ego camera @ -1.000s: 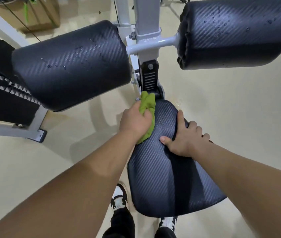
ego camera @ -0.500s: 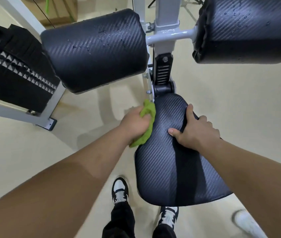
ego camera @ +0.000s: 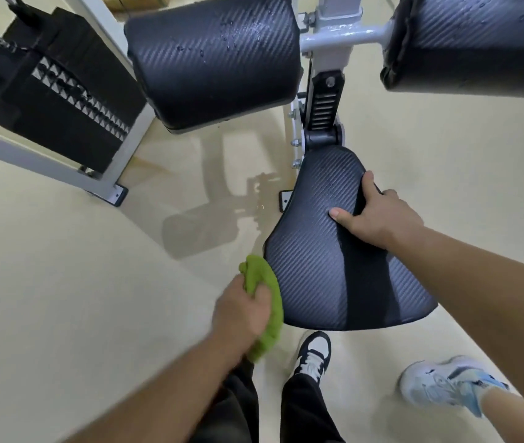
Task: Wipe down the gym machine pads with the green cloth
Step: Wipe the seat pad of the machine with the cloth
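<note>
Above a pale floor, the seat pad is steadied at its right edge by the right hand, thumb laid on top, fingers curled over the rim. The green cloth is bunched in the curled fingers of the left hand against the pad's left edge, apparently to wipe that side.

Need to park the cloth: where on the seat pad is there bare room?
Bare: the near half of the seat pad, between the green cloth in the left hand and the right forearm. Crowded: its far right edge, where the right hand grips.
</note>
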### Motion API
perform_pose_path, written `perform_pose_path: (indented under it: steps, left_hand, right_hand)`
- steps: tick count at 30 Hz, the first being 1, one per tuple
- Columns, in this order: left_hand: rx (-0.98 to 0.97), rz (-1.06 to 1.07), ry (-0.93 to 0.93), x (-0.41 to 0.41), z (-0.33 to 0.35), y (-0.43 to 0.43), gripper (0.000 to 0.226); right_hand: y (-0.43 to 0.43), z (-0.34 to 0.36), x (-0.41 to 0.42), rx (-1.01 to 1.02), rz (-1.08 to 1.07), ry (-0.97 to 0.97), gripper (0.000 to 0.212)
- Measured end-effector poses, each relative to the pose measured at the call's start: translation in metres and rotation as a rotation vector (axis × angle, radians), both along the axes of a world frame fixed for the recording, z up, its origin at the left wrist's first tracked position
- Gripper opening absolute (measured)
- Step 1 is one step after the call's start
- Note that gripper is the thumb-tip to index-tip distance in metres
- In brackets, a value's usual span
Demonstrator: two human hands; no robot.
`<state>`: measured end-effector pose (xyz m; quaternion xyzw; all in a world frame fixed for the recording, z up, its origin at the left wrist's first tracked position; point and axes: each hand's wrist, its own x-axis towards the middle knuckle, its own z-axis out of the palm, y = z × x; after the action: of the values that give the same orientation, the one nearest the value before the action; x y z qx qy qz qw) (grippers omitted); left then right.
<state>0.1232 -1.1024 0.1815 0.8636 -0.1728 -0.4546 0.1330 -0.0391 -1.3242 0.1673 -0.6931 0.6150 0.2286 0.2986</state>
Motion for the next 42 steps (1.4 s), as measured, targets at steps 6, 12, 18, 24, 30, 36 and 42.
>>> perform_pose_path:
  steps: [6,12,18,24,30,36,42]
  left_hand:
    - [-0.142,0.12,0.104,0.018,0.0,-0.052,0.021]
    - [0.071,0.053,0.243,0.006,0.035,-0.001,0.025]
    - [-0.285,0.135,0.118,-0.007,0.086,-0.068,0.013]
    - [-0.299,-0.193,0.564,-0.058,0.081,-0.106,0.039]
    - [-0.041,-0.975,-0.3,-0.024,0.027,-0.142,0.103]
    - [0.044,-1.026,-0.198,-0.019,-0.007,-0.158,0.124]
    - [0.102,-1.08,-0.192,-0.024,-0.009,-0.154,0.142]
  right_hand:
    - [0.03,0.019,-0.055,0.013,0.098,0.066,0.084]
    - [0.033,0.018,-0.051,-0.006,0.026,0.031,0.079]
    - [0.052,0.051,-0.032,-0.11,-0.113,-0.417,0.042]
    - [0.056,0.082,-0.042,0.436,-0.87,-0.929,0.03]
    - [0.005,0.073,-0.077,-0.102,-0.802,-0.54,0.051]
    - [-0.023,0.039,-0.035,0.085,-0.209,-0.405,0.085]
    - [-0.025,0.001,-0.007,-0.298,0.003,-0.115,0.045]
